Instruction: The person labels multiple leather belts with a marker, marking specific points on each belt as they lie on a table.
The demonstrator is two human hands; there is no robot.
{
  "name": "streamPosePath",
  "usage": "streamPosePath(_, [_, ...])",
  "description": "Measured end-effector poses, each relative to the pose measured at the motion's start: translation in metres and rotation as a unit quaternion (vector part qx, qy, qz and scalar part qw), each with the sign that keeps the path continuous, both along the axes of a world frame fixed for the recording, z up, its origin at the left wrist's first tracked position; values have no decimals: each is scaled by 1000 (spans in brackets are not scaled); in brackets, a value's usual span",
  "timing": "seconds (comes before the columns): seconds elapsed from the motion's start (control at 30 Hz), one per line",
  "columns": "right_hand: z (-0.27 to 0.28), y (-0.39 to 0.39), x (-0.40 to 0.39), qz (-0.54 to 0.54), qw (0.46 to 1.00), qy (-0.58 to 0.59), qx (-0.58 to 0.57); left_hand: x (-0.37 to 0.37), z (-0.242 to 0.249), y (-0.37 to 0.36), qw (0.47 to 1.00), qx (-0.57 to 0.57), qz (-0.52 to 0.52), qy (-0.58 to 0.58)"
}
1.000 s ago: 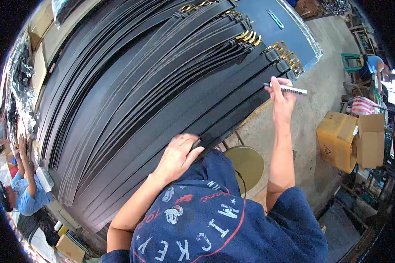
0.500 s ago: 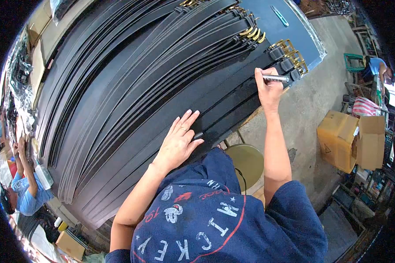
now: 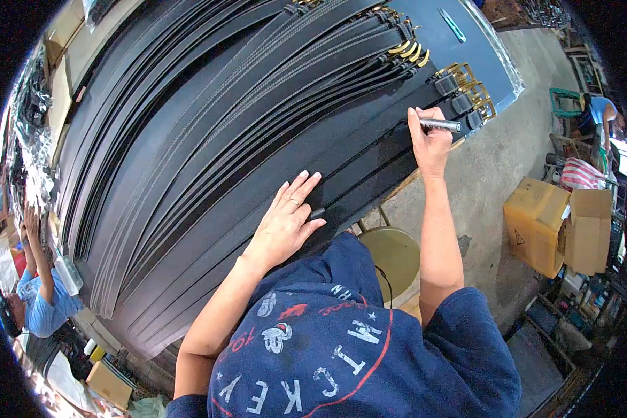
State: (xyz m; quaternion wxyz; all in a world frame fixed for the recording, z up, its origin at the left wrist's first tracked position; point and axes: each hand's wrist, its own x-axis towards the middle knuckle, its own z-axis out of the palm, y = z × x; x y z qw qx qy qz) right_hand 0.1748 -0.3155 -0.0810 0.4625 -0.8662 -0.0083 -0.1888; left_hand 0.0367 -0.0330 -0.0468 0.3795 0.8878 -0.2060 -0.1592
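Black belts [image 3: 362, 132] side by side on the table [image 3: 484, 59] here, gold buckles [image 3: 478, 86] at one end, right hand [image 3: 433, 148] pinching a marker [image 3: 442, 125] close by them, left hand [image 3: 286, 224] splayed across the belts, black cap [image 3: 318, 213] between thumb and forefinger

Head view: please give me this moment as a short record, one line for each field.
left hand: laid on the black belts; black cap beside its thumb, grip unclear
right hand: holds white marker, contact with belt unclear
buckles: gold, at the belts' upper right ends
teal tool: on blue table
cardboard box: at the picture's right
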Motion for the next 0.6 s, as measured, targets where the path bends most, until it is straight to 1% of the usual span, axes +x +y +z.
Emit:
streamPosePath(0.03, [-2,-1,0,2,1000,1,4,0,-1,0,1000,-1,0,-1])
streamPosePath(0.13, [-5,-5,2,61,998,-26,-23,0,-1,0,1000,-4,2,-3])
streamPosePath(0.23, [-2,-1,-1,44,999,4,-18,0,-1,0,1000,-6,2,-6])
streamPosePath(0.33, [1,1,4,7,1000,5,6,-1,-2,1,1000,-4,1,-7])
streamPosePath(0.37, [6,-1,3,2,998,45,41,-1,-1,1,1000,-5,1,-7])
streamPosePath(0.43, [13,-5,3,-9,991,76,112,-1,-1,1,1000,-7,2,-7])
streamPosePath(0.57, [9,-7,4,10,991,69,116,-1,-3,1,1000,-8,0,-10])
streamPosePath(0.6, [7,-8,4,6,994,69,87,-1,-3,1,1000,-8,-1,-11])
